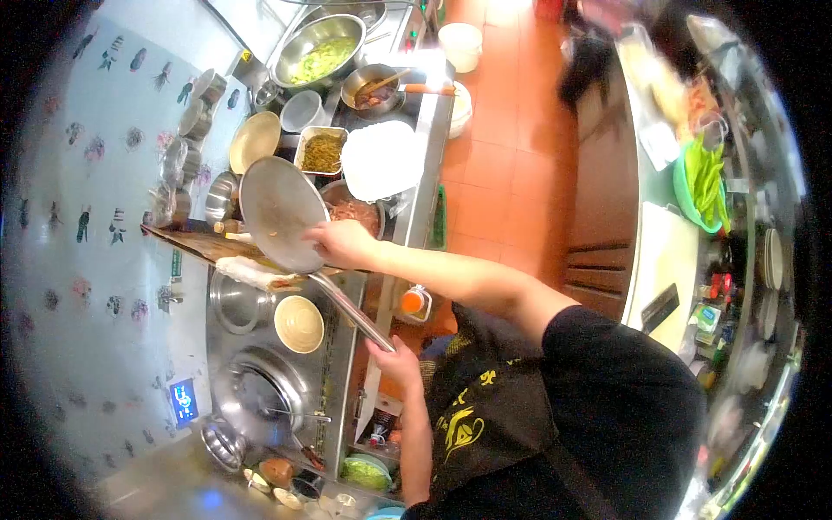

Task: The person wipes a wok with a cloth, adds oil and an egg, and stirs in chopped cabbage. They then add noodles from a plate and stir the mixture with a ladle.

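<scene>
A round metal pan [282, 208] is tilted up over the counter, its inner surface facing me. My left hand [394, 360] is closed round the end of its long metal handle [351, 310]. My right hand [342, 243] is at the pan's near edge, its fingers curled and touching the inside; whatever they may hold is hidden. Behind the pan, a pot of reddish-brown food [360, 215] shows partly. A beige bowl [299, 324] sits below the pan, beside a white cloth-like bundle [247, 272].
A bowl of chopped greens [322, 61], a small pot with a spoon [373, 94] and a white-covered container [381, 160] line the upper counter. A steel wok station [260, 394] lies below. An orange-capped bottle [414, 302] stands near my arms. Another counter [663, 260] runs along the right.
</scene>
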The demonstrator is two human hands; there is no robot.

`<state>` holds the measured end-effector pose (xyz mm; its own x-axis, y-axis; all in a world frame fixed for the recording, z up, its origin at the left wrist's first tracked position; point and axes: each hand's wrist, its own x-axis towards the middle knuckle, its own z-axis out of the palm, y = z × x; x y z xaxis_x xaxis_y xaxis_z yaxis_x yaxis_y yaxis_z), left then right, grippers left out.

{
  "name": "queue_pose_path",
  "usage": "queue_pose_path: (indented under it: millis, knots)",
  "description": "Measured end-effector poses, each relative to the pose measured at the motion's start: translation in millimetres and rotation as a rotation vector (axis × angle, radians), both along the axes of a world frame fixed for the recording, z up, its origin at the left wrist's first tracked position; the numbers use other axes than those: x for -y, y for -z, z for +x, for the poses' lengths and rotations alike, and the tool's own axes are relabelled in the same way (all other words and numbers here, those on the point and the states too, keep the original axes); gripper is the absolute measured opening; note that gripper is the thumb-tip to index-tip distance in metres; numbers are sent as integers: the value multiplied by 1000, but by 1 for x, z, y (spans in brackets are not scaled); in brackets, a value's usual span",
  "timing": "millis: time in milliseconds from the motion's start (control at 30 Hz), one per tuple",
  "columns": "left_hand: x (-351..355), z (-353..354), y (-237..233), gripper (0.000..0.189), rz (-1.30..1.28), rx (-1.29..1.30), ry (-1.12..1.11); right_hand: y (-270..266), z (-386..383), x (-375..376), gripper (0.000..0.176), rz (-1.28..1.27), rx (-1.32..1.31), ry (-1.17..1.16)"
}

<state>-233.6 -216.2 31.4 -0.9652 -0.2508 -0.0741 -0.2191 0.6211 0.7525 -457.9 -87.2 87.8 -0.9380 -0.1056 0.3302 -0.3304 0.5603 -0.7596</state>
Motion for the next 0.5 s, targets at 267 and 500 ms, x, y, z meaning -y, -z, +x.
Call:
queue_pose_path:
  millis: [267,500]
  knots:
    - [10,-5,7,62,-26,-36,-16,1,-58,28,36,572,220,-220]
    - [11,-12,-3,61,-20,-12,-16,32,-87,18,46,371,102,59]
